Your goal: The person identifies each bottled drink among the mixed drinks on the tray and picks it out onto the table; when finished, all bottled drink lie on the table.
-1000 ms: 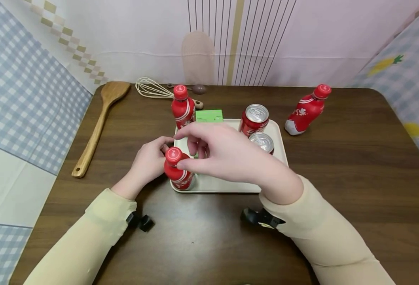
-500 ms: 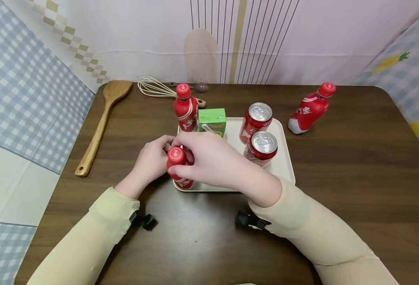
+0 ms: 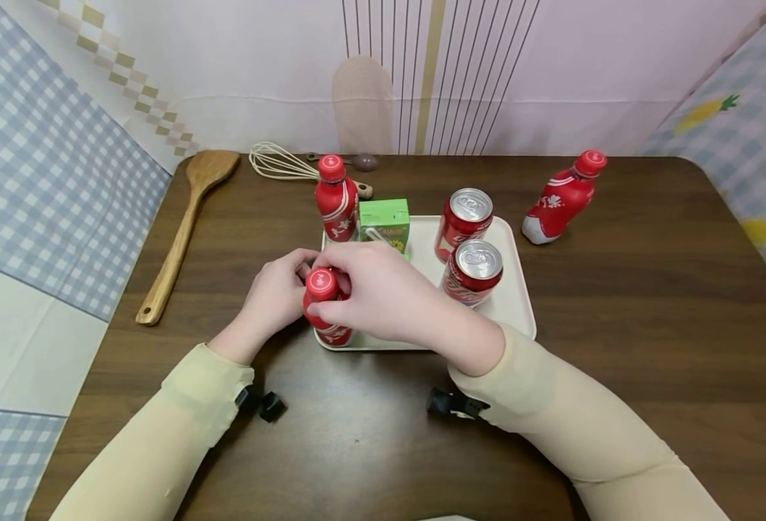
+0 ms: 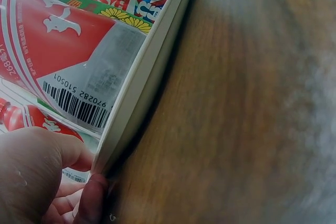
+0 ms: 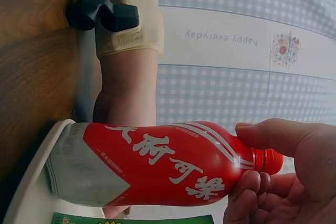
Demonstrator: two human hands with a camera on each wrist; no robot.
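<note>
My right hand [image 3: 383, 289] pinches the neck of a red cola bottle [image 3: 322, 282], just below its red cap. In the right wrist view this bottle [image 5: 168, 161] stands upright inside the tray's near-left corner. At the tray's left side, my left hand [image 3: 277, 291] is partly hidden behind the bottle. The left wrist view shows the thumb and fingers of that hand [image 4: 34, 174] pinching the rim of the cream tray [image 4: 128, 98]. A second red bottle [image 3: 337, 208], a green drink carton [image 3: 385, 215] with a straw and two red cans [image 3: 464, 226] stand on the tray.
A third red bottle [image 3: 561, 199] stands on the wooden table to the tray's right. A wooden spatula [image 3: 187, 228] lies at the left, with a whisk [image 3: 285, 163] and a small brown spoon [image 3: 363, 163] along the back edge by the curtain.
My right hand has come left and down, its thumb and fingers closing around the bottle's neck. The carton and cans now show more fully. The left hand stays at the tray's edge.
</note>
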